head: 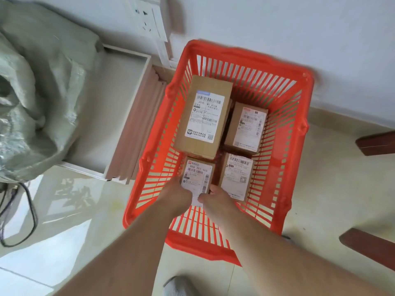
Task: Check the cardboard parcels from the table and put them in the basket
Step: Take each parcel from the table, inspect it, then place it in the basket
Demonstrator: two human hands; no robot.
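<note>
Fingers [210,192] of the right hand [215,199] curled round the near right edge of a small brown cardboard parcel with a white shipping label [197,178]; left hand [176,194] clasped on its near left edge, fingertips hidden behind the box. Parcel gripped between both hands, low inside the red slatted plastic basket [284,171], at its near left corner. Just right of it, a second small labelled cardboard parcel [237,176]. Farther back, a large tall cardboard box with a big white label [203,116] on the left, touching a squat labelled cardboard box [245,127] on the right. Basket stood on a glossy pale tiled floor [64,221] against a white wall [277,28]. Left of the basket, a stack of pale wooden boards [136,133], a shallow white tray [111,103] and a crumpled grey-green woven sack [36,82]. Dark wooden furniture legs [376,144] at the right edge.
</note>
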